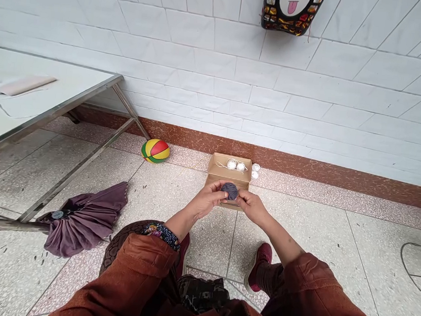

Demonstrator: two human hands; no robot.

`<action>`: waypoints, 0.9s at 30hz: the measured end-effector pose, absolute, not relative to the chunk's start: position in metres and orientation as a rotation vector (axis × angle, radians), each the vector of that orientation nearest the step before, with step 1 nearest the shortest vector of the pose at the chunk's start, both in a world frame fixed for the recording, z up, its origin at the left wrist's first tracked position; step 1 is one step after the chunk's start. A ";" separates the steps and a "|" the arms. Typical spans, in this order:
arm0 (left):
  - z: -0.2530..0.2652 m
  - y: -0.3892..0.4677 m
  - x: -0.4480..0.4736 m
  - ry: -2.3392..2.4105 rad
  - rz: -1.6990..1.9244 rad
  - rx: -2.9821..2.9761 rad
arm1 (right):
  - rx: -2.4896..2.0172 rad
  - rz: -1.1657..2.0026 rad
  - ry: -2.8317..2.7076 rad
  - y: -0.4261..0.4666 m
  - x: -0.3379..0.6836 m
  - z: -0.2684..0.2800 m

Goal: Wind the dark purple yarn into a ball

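Note:
A small ball of dark grey yarn (229, 190) is gripped in my left hand (210, 199), with the thumb over its front and the fingers behind. At the ball's right edge, my right hand (253, 207) is closed in a pinch. Whatever lies between those fingertips is too small to make out. Below and behind both hands, an open cardboard box (247, 185) stands on the floor, partly covered by them. Two white yarn balls (235, 165) with loose strands rest against its raised lid, and more small white balls (255, 171) sit just right of the box.
A metal-framed table (90, 92) stands at left, with a folded purple umbrella (87, 218) by its leg. A colourful ball (155, 150) lies near the tiled wall. A patterned bag (291, 12) hangs above. At far right is a wire frame (408, 269).

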State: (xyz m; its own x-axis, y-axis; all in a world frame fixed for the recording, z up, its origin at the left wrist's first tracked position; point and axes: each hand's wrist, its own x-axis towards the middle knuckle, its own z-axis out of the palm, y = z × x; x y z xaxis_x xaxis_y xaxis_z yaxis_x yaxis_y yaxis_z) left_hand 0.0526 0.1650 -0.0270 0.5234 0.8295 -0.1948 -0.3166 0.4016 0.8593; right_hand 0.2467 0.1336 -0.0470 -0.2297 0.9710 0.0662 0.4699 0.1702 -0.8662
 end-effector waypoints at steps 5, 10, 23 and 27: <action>-0.033 0.173 0.051 0.882 0.904 0.796 | -1.191 0.979 -1.989 0.122 0.244 -0.031; -0.039 0.173 0.050 1.021 0.834 0.961 | -1.022 1.021 -2.039 0.111 0.245 -0.007; -0.025 0.160 0.053 0.450 0.655 1.083 | -1.332 0.954 -1.651 0.143 0.249 -0.039; -0.023 0.166 0.050 0.615 0.819 0.912 | -1.369 0.994 -1.753 0.136 0.241 -0.049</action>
